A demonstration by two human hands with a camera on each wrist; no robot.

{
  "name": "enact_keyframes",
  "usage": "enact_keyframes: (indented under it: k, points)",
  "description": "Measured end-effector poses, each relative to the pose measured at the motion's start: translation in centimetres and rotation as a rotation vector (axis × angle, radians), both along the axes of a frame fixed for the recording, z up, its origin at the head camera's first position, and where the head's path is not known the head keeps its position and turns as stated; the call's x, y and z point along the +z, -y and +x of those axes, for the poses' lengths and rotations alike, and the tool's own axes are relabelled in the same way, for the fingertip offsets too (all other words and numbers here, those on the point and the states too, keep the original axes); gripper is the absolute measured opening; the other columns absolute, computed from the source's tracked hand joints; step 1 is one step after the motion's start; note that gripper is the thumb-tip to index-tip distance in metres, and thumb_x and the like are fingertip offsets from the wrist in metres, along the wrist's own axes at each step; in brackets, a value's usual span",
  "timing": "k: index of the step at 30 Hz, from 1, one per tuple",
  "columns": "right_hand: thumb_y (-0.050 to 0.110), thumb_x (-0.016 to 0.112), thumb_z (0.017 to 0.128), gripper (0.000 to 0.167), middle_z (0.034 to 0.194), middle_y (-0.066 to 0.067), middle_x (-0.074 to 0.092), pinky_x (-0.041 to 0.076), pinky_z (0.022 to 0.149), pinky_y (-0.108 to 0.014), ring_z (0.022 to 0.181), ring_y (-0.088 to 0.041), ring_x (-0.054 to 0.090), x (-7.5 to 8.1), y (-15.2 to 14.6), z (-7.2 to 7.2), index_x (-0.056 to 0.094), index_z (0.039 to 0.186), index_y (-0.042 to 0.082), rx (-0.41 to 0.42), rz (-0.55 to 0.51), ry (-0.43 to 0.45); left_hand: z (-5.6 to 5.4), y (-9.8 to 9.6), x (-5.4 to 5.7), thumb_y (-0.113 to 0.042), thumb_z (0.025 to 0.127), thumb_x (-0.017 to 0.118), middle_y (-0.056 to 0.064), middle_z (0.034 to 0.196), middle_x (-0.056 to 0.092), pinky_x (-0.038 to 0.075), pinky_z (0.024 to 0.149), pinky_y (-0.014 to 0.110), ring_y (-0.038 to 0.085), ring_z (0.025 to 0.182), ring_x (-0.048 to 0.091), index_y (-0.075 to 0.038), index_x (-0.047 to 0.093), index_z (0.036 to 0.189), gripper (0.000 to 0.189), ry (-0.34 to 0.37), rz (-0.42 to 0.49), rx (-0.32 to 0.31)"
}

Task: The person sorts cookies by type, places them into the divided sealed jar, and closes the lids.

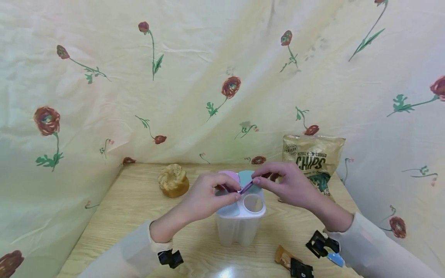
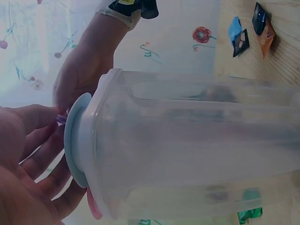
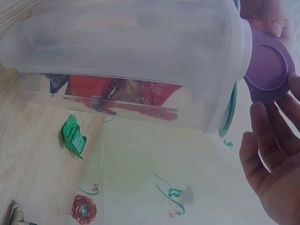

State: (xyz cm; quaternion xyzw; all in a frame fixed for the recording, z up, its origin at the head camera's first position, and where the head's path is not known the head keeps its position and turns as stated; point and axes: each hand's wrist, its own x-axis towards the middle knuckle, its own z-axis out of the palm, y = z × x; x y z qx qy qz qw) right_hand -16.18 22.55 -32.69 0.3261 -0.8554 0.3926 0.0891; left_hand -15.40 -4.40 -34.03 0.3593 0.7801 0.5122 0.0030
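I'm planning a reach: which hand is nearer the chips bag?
Right: the right hand is just in front of the chips bag; the left hand is farther left.

a purple lid (image 3: 266,68) tilts above the translucent container (image 1: 239,231).

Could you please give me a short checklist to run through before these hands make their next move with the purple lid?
1. Container upright on the table: ok.
2. Purple lid held by both hands: ok; the left hand and right hand pinch it.
3. Round opening uncovered: ok.
4. Pink lid, teal lid and pale blue lid down: looks ok, though the hands partly hide them.
5. Purple lid attached to the container: cannot tell; fingers obscure the join.
6. Purple lid seated on the opening: not ok; it is tilted up.
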Motion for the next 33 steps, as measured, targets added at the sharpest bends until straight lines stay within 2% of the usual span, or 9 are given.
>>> enact_keyframes:
  k: [6,9,15,19,26,30,33]
  points:
    - [0.014,0.072,0.097,0.020,0.111,0.005,0.075,0.059,0.074,-0.029,0.093,-0.008,0.069,0.3,-0.7,0.3,0.076,0.116,0.017,0.035,0.031,0.042,0.1,0.0,0.1,-0.017,0.089,0.081,-0.006,0.090,0.075,0.059,0.076,0.026,0.006,0.083,0.066,-0.016,0.080,0.097,0.008,-0.006,-0.004,0.017]
    - [0.014,0.071,0.097,0.024,0.116,0.005,0.074,0.059,0.076,-0.030,0.096,-0.008,0.069,0.2,-1.3,0.6,0.074,0.121,0.016,0.023,0.043,0.047,0.1,0.0,0.0,-0.017,0.089,0.081,-0.007,0.090,0.075,0.059,0.076,0.026,0.006,0.083,0.066,-0.015,0.080,0.097,0.008,-0.001,-0.005,0.021]
    - [0.011,0.071,0.097,0.022,0.104,0.009,0.075,0.060,0.074,-0.028,0.087,-0.007,0.070,-0.9,-3.9,1.1,0.075,0.116,0.022,-0.050,0.052,0.037,0.2,0.0,0.1,-0.019,0.090,0.081,-0.009,0.089,0.074,0.058,0.076,0.024,0.006,0.082,0.065,-0.018,0.080,0.094,0.005,0.007,-0.036,0.039]
    - [0.012,0.072,0.097,0.017,0.096,0.011,0.075,0.059,0.070,-0.027,0.084,-0.007,0.069,-2.3,-5.7,1.6,0.076,0.109,0.023,-0.085,0.073,0.104,0.3,0.1,0.0,-0.021,0.089,0.081,-0.011,0.087,0.074,0.058,0.076,0.023,0.004,0.082,0.066,-0.018,0.079,0.092,0.004,-0.009,-0.048,0.062]
    - [0.019,0.071,0.098,0.014,0.101,0.008,0.075,0.058,0.071,-0.027,0.087,-0.004,0.068,-5.5,-9.0,2.3,0.075,0.110,0.024,-0.119,0.146,0.234,0.4,0.3,-0.1,-0.019,0.088,0.082,-0.011,0.086,0.074,0.059,0.076,0.023,0.003,0.081,0.066,-0.017,0.080,0.091,0.004,-0.024,-0.028,0.076]
    - [0.023,0.073,0.097,0.024,0.108,0.004,0.074,0.056,0.070,-0.026,0.092,-0.003,0.066,-7.7,-11.5,2.7,0.073,0.119,0.016,-0.098,0.223,0.343,0.4,0.3,-0.2,-0.019,0.089,0.082,-0.011,0.087,0.075,0.060,0.077,0.023,0.002,0.081,0.067,-0.018,0.080,0.092,0.004,-0.026,-0.024,0.073]
    - [0.026,0.074,0.095,0.034,0.113,-0.004,0.074,0.057,0.070,-0.026,0.095,-0.005,0.068,-9.6,-13.4,2.9,0.070,0.125,0.009,-0.088,0.255,0.409,0.4,0.2,-0.2,-0.019,0.089,0.081,-0.011,0.088,0.075,0.060,0.077,0.023,0.002,0.082,0.067,-0.018,0.080,0.092,0.004,-0.023,-0.031,0.072]
